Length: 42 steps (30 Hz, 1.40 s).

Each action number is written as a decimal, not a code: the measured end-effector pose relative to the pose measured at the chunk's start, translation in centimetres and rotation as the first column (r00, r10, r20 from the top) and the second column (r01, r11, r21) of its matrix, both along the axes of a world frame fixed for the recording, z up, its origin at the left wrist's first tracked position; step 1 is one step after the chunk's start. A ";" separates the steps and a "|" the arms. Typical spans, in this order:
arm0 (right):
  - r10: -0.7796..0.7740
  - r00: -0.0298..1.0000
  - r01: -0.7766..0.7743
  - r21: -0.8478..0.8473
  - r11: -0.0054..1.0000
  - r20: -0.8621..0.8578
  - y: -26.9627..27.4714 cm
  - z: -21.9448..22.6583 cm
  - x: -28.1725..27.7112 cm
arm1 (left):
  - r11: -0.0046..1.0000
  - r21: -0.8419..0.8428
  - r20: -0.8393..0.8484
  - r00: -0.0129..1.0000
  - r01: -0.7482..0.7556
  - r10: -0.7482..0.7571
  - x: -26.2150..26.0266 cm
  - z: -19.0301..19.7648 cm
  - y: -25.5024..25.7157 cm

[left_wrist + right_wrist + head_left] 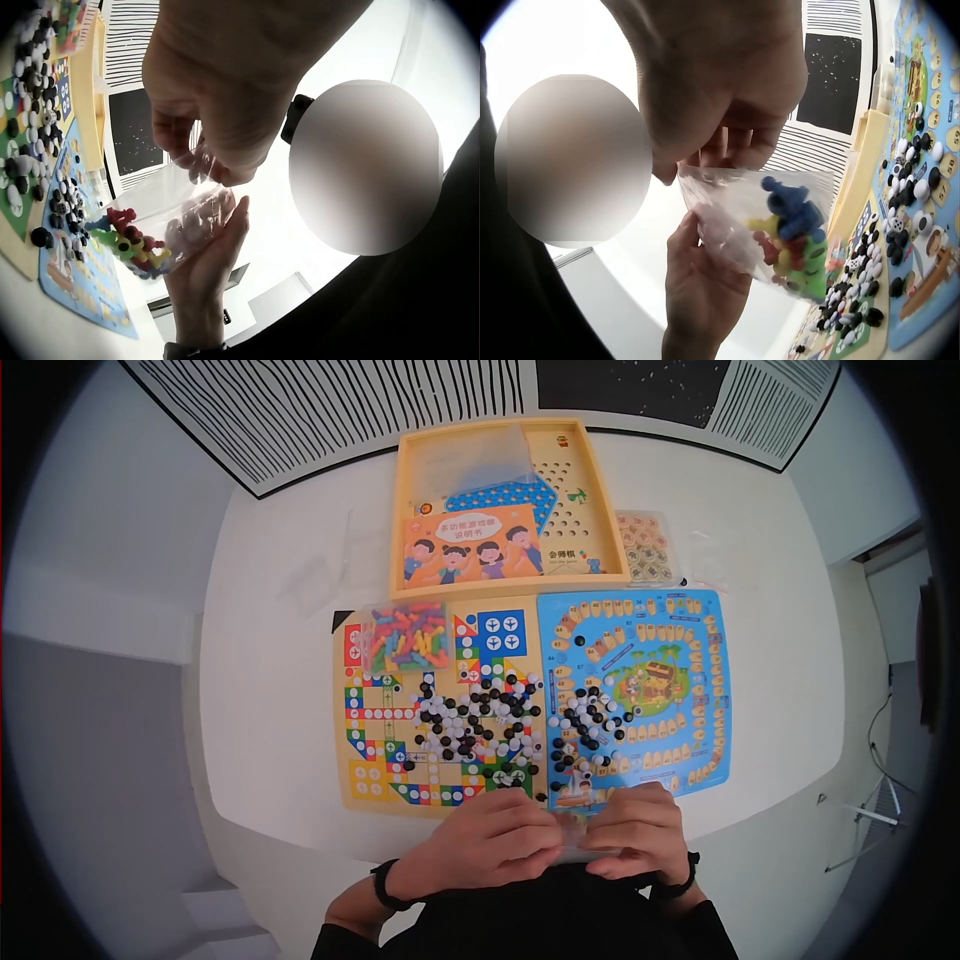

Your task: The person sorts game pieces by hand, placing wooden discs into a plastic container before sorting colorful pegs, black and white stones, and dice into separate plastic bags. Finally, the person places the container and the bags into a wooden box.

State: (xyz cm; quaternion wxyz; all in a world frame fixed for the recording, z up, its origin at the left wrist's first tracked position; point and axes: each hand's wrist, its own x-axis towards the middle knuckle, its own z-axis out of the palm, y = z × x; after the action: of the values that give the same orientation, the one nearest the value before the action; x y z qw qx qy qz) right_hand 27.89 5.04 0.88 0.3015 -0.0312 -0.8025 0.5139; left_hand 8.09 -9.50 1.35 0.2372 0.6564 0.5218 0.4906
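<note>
A clear plastic bag with small red, yellow, green and blue figures inside is held up between both hands near the table's front edge. My left hand pinches the bag's upper edge from one side. From the other side my right hand pinches it too, fingers curled. In the right wrist view the blue figures hang in the bag's lower part, with the left hand behind the plastic. Whether the bag's mouth is parted cannot be told.
Black and white pieces lie scattered over the unfolded game board. A box of coloured pegs sits at its left. Behind are a wooden tray with an orange booklet and a pack of round wooden pieces.
</note>
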 end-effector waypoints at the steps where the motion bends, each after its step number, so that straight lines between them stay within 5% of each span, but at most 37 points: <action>1: 0.000 1.000 0.000 -0.003 1.000 -0.001 -0.2 -0.1 -0.3 | 1.000 -0.003 -0.001 1.000 0.000 0.000 0.1 0.1 0.0; 13: 0.060 0.998 -0.058 0.080 0.995 -0.024 0.6 0.0 0.7 | 0.997 0.047 -0.026 0.998 0.062 -0.061 -0.6 1.0 -1.3; 15: -0.074 0.994 0.071 -0.032 0.997 -0.084 1.0 -0.2 1.7 | 0.996 0.058 0.042 0.997 -0.062 0.060 -0.8 0.5 -2.1; 18: -0.164 0.985 0.167 0.067 0.984 -0.050 1.8 0.4 2.6 | 0.995 0.018 0.040 0.995 -0.094 0.093 -2.7 0.9 -2.6; 23: 0.047 0.995 -0.058 0.123 0.991 0.091 0.6 1.1 -1.1 | 0.999 0.047 -0.017 1.000 -0.023 0.024 -1.9 1.2 -1.8; 26: 0.078 0.996 -0.073 0.102 0.992 -0.042 -1.0 -1.2 -0.9 | 1.000 0.025 -0.054 0.998 -0.013 0.014 -1.2 1.3 -1.6; 30: 0.095 0.991 -0.113 0.217 0.970 0.090 -1.1 -0.1 -1.0 | 0.998 -0.057 -0.186 0.982 0.009 -0.019 -1.1 2.1 -1.2; 36: 0.163 0.985 -0.172 0.214 0.962 0.061 -1.3 0.1 -1.0 | 0.989 -0.034 -0.030 0.989 0.142 -0.143 -0.5 0.8 -1.1; 42: 0.193 0.981 -0.195 0.139 0.971 0.028 -1.0 0.3 0.0 | 0.979 -0.038 -0.064 0.978 0.199 -0.201 -1.0 1.4 -1.8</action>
State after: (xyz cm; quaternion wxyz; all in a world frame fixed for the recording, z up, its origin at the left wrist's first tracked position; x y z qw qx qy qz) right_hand 27.88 4.04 1.20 0.2457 0.0653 -0.8380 0.4828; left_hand 7.09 -11.33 2.73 0.2778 0.7178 0.4685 0.4337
